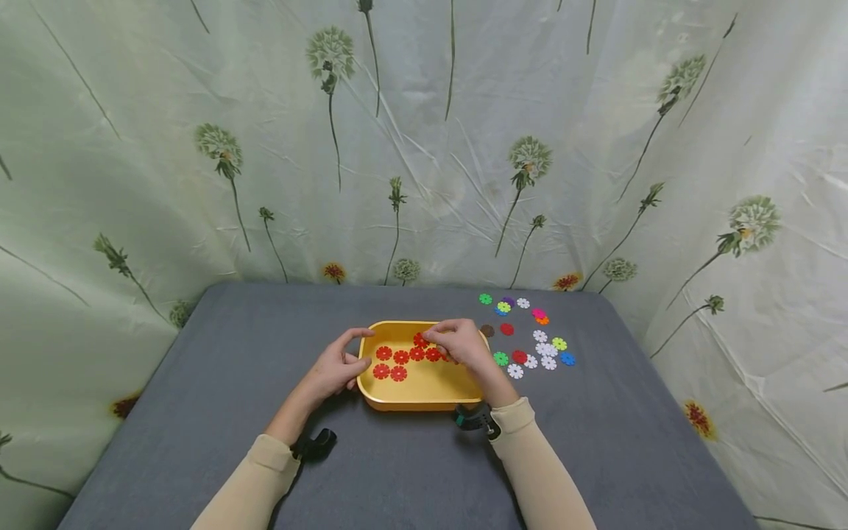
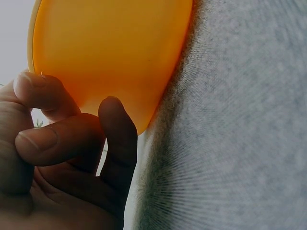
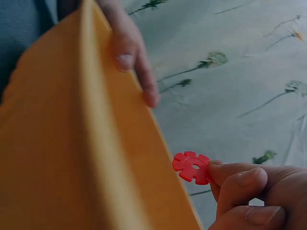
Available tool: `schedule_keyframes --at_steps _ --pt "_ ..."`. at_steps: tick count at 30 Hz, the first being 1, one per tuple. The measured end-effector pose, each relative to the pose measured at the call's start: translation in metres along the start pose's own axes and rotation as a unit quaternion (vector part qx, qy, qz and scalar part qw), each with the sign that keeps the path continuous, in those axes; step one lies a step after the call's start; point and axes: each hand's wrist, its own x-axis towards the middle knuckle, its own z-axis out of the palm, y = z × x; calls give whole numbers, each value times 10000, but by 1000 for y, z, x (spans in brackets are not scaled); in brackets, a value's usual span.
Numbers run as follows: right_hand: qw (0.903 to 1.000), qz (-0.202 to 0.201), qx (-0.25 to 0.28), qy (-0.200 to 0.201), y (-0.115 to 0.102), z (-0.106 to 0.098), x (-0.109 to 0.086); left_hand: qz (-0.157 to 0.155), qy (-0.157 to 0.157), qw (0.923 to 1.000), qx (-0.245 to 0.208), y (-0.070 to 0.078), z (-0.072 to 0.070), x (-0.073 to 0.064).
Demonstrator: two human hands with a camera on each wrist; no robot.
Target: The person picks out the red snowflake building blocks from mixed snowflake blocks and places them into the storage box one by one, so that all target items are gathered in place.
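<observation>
A yellow plastic tray (image 1: 424, 390) stands on the grey table, with several red notched discs (image 1: 399, 373) lying flat inside it. My left hand (image 1: 336, 364) holds the tray's left end, thumb over the rim; its curled fingers (image 2: 117, 124) show against the outer wall in the left wrist view. Above the tray's far side, my right hand (image 1: 464, 344) pinches a red notched disc (image 3: 192, 167) between thumb and fingertip. In the right wrist view that disc is held up, tilted, near the tray's rim. My right hand covers part of the tray's right end.
Right of the tray, several loose discs lie scattered, among them white discs (image 1: 548, 350), a blue disc (image 1: 567, 358), a green disc (image 1: 486, 299) and a red disc (image 1: 506, 329). A flower-patterned curtain (image 1: 424, 221) hangs behind the table (image 1: 265, 316).
</observation>
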Motion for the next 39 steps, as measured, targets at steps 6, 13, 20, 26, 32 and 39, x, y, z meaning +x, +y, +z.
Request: schedule_keyframes --at_steps 6,13,20,26,32,39 --pt "9996 152 -142 -165 8 15 3 -26 14 10000 27 0 0 -1" --pt "9971 231 -676 -252 9 18 2 0 9 10000 15 1 -1 -1" --pt "9870 331 -1514 -431 14 22 -1 2 -60 10000 -54 1 -2 -1" --pt "9825 366 -1799 -326 13 23 -5 30 -44 10000 13 1 -1 0" --pt "9772 146 -2105 -249 13 24 -4 62 -50 10000 2 1 -1 0" --pt "9786 87 -2040 -253 16 23 -3 103 -83 9999 2 2 -1 -1"
